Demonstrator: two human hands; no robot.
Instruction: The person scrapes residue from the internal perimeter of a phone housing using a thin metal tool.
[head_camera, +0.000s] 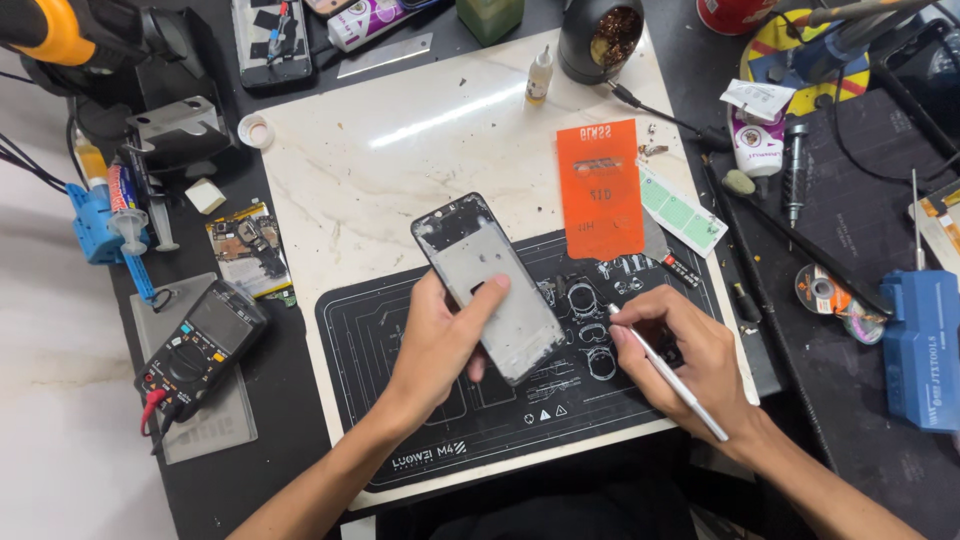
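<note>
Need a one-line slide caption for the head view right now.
Left hand holds a phone frame above a black work mat; right hand holds silver tweezers.

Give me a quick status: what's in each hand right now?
Left hand grips the phone frame, tilted above the black mat. Right hand holds a slim white tool. Orange card lies apart; nothing in between.

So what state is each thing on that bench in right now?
Left hand: holding the phone frame.
Phone frame: stripped, tilted, lifted off the black mat.
Right hand: gripping a thin silver tool.
Orange card: lying flat.
Multimeter: lying flat, screen blank.
Small bottle: upright, capped.
</note>
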